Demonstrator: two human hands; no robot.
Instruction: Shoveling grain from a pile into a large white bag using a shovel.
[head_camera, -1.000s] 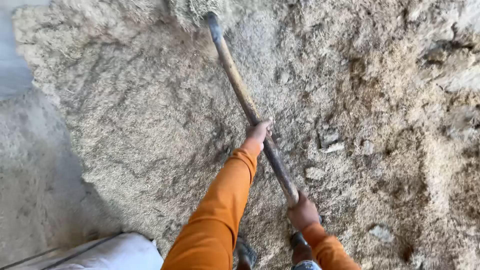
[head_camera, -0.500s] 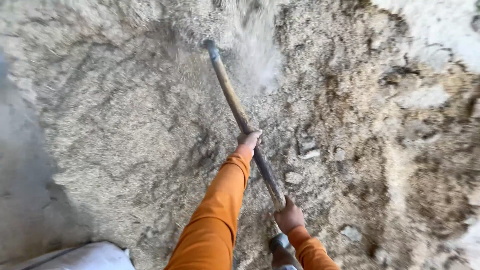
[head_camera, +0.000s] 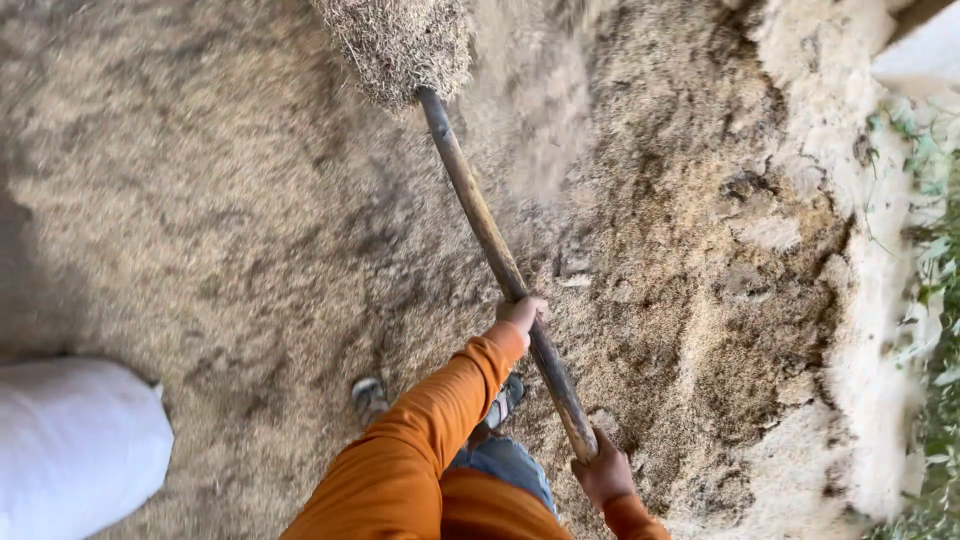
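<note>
The right hand was clamped round the near end of a long wooden handle, low by the person's body, to steer it. Farther up, the left hand, in an orange sleeve, was closed round the middle of the shaft, seemingly to carry the weight. The handle slanted up and away, its far end buried under a raised clump of chaff. A white sack lay left, on the chaff-strewn ground.
</note>
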